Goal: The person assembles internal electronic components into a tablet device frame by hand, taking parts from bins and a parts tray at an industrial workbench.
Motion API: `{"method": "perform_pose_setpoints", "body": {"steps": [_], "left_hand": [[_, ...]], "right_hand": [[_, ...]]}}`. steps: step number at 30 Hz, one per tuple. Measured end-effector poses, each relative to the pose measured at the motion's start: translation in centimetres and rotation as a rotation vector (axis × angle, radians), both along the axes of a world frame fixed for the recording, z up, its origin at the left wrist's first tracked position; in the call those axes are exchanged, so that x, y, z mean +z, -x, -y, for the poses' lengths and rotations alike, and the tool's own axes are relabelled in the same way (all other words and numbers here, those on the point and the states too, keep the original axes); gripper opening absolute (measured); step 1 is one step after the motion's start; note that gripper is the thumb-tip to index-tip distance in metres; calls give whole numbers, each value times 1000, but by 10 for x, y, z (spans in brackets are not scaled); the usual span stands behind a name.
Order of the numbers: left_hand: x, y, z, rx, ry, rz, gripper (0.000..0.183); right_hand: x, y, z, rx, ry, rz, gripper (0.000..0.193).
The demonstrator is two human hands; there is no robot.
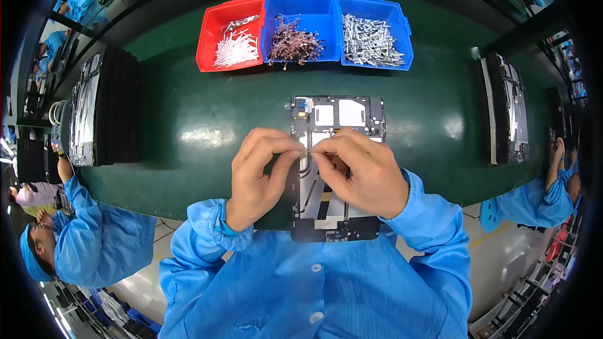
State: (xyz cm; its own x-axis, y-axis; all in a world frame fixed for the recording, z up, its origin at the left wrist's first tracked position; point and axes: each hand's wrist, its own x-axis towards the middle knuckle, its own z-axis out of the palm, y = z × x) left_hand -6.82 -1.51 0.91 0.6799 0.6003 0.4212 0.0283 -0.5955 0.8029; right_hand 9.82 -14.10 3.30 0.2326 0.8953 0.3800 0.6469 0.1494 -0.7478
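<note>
An opened tablet-like device [313, 198] lies upright in front of me on the green table, its black frame, pale inner panels and circuit parts exposed. Above its upper middle my two hands meet almost fingertip to fingertip. My left hand [259, 166] is closed in a pinch of thumb and forefinger at the device's left side. My right hand [367, 172] pinches likewise and covers part of the device's middle and right side. Something thin and tiny seems to sit between the fingertips, too small to name.
Beyond the device stand a red bin [207, 41] of white strips, a blue bin [308, 5] of small brownish wired parts and another blue bin [406, 37] of silvery pieces. Device stacks rise at left [94, 110] and right [505, 110]. Co-workers in blue sit at both sides.
</note>
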Motion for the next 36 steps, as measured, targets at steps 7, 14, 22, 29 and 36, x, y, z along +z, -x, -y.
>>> {"method": "perform_pose_setpoints", "body": {"steps": [7, 14, 22, 29, 36], "left_hand": [[3, 7, -10, 9, 225, -148, 32], [-8, 3, -36, -71, 921, -302, 24], [-5, -2, -43, -58, 961, -373, 14], [-5, -5, -44, -53, 938, -409, 13], [-5, -5, -43, -40, 926, -418, 13]], "right_hand": [[-8, -14, -16, 19, 81, 33, 11], [-29, -21, -36, 134, 124, 24, 10], [-34, -21, -38, 136, 142, 100, 9], [-42, -20, -37, 121, 63, 147, 10], [-40, -21, -37, 135, 67, 162, 12]]}}
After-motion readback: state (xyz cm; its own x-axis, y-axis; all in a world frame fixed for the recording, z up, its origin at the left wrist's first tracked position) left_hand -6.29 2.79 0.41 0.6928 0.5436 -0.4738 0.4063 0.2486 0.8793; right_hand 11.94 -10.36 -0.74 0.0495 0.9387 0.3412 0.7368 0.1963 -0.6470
